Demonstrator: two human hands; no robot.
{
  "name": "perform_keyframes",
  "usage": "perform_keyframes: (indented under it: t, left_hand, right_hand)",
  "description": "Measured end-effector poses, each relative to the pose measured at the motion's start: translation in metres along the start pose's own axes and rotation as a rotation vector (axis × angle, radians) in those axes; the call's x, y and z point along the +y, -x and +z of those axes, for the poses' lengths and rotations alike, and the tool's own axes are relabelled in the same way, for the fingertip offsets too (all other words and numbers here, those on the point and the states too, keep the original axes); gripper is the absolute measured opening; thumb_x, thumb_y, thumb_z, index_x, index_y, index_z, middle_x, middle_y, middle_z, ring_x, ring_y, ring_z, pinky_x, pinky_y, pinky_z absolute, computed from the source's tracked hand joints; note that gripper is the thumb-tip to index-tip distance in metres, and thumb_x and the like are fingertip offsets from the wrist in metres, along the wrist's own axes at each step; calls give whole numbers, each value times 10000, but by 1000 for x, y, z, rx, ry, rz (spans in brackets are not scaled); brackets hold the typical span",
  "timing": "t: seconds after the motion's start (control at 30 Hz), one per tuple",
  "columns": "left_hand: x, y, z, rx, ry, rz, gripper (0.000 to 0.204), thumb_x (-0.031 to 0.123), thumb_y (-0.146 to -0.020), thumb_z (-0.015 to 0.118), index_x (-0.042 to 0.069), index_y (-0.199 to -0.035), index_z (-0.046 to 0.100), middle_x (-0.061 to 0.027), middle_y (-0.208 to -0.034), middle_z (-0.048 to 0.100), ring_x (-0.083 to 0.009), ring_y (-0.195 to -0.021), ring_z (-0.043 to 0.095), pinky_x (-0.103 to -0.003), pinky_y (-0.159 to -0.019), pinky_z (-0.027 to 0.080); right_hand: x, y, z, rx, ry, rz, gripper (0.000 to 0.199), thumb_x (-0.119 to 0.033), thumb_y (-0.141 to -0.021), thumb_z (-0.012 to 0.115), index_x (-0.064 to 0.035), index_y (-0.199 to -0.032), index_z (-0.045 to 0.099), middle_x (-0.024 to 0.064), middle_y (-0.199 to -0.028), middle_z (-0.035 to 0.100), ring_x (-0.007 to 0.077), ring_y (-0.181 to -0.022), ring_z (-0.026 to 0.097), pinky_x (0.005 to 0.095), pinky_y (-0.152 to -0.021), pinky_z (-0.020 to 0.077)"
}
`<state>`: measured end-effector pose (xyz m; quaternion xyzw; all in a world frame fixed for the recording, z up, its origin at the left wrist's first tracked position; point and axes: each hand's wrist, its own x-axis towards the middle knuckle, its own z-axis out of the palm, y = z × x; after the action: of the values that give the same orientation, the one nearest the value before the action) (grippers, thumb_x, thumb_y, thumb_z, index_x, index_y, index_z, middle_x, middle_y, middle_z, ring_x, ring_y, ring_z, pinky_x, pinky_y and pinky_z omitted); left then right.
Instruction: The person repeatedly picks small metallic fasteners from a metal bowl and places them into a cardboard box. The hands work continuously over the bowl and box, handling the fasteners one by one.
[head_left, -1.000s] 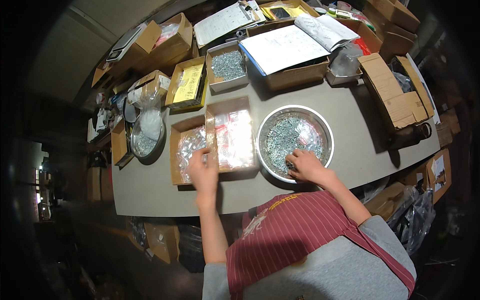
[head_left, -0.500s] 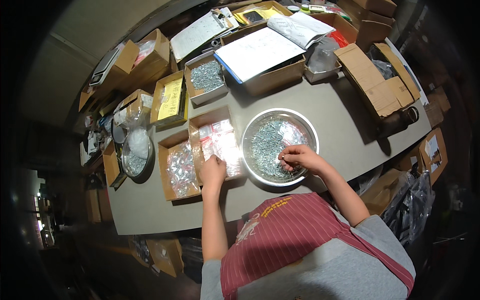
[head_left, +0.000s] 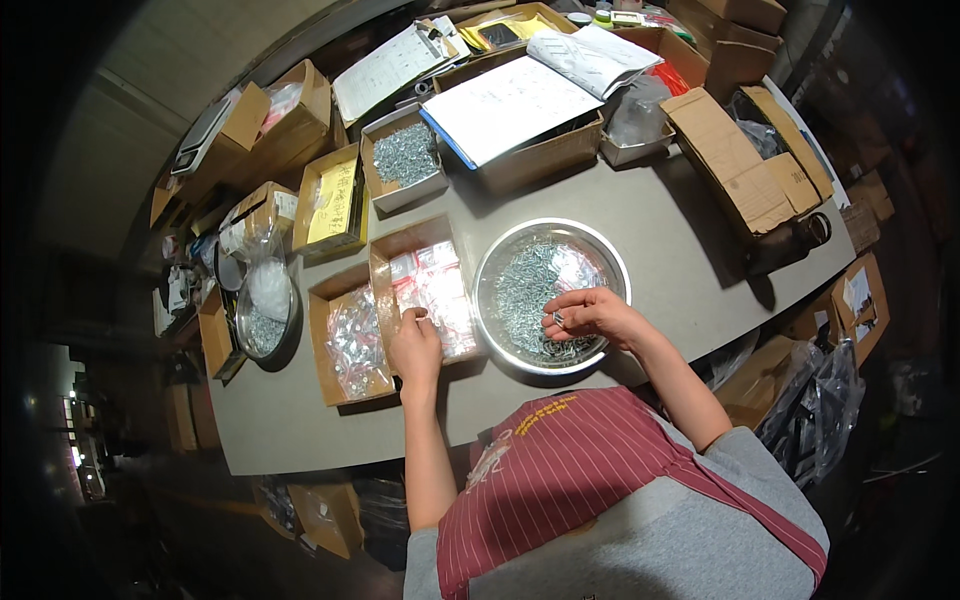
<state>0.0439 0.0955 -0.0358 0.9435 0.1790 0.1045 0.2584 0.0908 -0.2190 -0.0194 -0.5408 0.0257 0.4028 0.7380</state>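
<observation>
A round metal bowl holds a heap of small silvery screws, with some clear plastic bags at its far right side. Over the near right part of the bowl is my right hand, its fingers curled around a few screws. My left hand is above the near end of two cardboard boxes, fingers bent together; what they hold, if anything, is hidden. Beneath it, the right box contains flat red-edged zip bags. The left box contains filled clear bags.
Behind stand a white box of screws, a box with a yellow paper and a large box topped by papers. A second bowl is at left. An open carton and a dark cylindrical object stand at right.
My right hand has turned, and screws now show at its fingertips. My left hand stays by the boxes with its fingers slightly shifted. The whole view has slid a little.
</observation>
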Motion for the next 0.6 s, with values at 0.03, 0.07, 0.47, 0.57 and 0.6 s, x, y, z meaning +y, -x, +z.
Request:
perform_keyframes:
  t: [0.03,0.07,0.47,0.57,0.6]
  left_hand:
    - [0,0,0,5,-8,0,222,144,-906,518,44,-1029,674,-225,-699,661,-424,-715,661,-505,-691,492]
    - [-1,0,0,9,-16,1,222,144,-905,519,48,-1028,676,-225,-694,660,-423,-714,662,-505,-691,493]
    - [-7,1,6,48,-15,-32,217,157,-873,563,74,-1028,689,-173,-834,721,-381,-788,694,-467,-723,529]
    - [-2,1,3,33,-30,-47,205,149,-871,569,74,-1013,697,-163,-879,726,-370,-815,695,-456,-732,529]
    - [-4,1,5,49,-25,-28,198,144,-872,572,76,-1006,701,-157,-896,725,-364,-830,692,-452,-740,526]
  right_hand:
    - [1,0,1,10,-15,3,370,-4,-871,551,126,-1217,584,229,-1141,668,266,-989,704,326,-881,583]
    - [1,0,1,20,-30,7,386,2,-853,546,125,-1216,592,228,-1141,673,261,-983,705,317,-868,578]
    - [10,-3,-3,1,35,-9,256,-25,-935,567,99,-1154,611,204,-1006,700,251,-868,724,324,-804,615]
    - [11,-4,-3,14,28,4,270,-15,-937,553,104,-1173,609,208,-1025,698,248,-876,723,324,-817,616]
    - [11,-4,-2,14,18,7,277,-13,-936,550,105,-1180,607,208,-1035,696,248,-884,722,323,-822,616]
